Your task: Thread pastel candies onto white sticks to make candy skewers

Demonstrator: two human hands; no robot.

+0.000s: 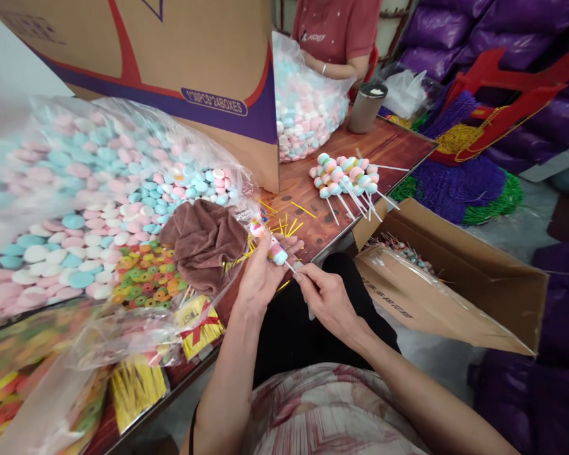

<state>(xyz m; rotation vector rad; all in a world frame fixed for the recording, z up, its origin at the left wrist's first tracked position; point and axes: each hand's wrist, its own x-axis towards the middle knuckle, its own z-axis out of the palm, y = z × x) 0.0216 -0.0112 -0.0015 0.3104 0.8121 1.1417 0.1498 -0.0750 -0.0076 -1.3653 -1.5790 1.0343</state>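
A candy skewer [279,253] with pastel pieces on a white stick lies across my left hand [262,272], whose fingers and thumb are around it. My right hand [322,292] pinches the white stick at its lower end. Just behind my hands, yellow twist ties [289,226] are scattered on the dark red table [308,205]. A brown cloth [206,243] lies left of my left hand, beside gummy rings [145,275] in green, orange and red. Finished-looking skewers [346,174] are piled at the table's right part, sticks pointing outward.
Pastel candies [95,221] spread from a clear bag at left. A large carton [194,63] stands behind; a person [336,38] sits beyond a second candy bag [308,107]. Right are a metal cup [367,107], an open box [459,265] and a red stool [497,82].
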